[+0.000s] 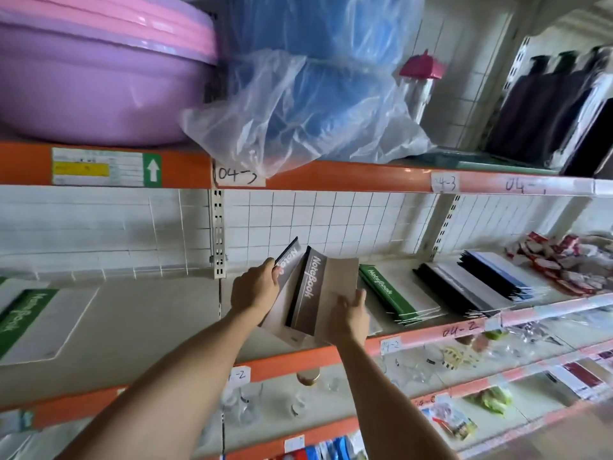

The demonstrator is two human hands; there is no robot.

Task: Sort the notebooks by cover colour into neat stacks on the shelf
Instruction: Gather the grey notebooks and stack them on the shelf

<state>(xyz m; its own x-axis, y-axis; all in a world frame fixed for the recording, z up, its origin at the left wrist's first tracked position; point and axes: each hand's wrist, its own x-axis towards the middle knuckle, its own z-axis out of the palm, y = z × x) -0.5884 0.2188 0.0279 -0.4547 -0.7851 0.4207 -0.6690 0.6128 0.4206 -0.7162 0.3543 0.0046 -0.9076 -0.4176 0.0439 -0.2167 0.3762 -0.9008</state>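
Left hand (pixel 255 288) curls its fingers over the top edge of a brown notebook (pixel 288 260), pinching it so that it tilts up off the pile; right hand (pixel 350 315) grips the lower right edge of the brown notebooks (pixel 326 293) beneath, thumb on the cover, fingers curled under. Both books bear a dark strip lettered "NoteBook" and sit over the middle shelf (pixel 159 313), near its orange front rail.

Far left on the same shelf: one green notebook (pixel 26 318) lying flat. Just right of the right hand: a stack of green notebooks (pixel 388 292). Further right: a fanned stack of black notebooks (pixel 464 287), then blue-edged ones (pixel 497 270), and red-and-white packets (pixel 560 260).

Upper shelf, left to right: purple basin (pixel 89 81), blue items in clear plastic wrap (pixel 315 94).
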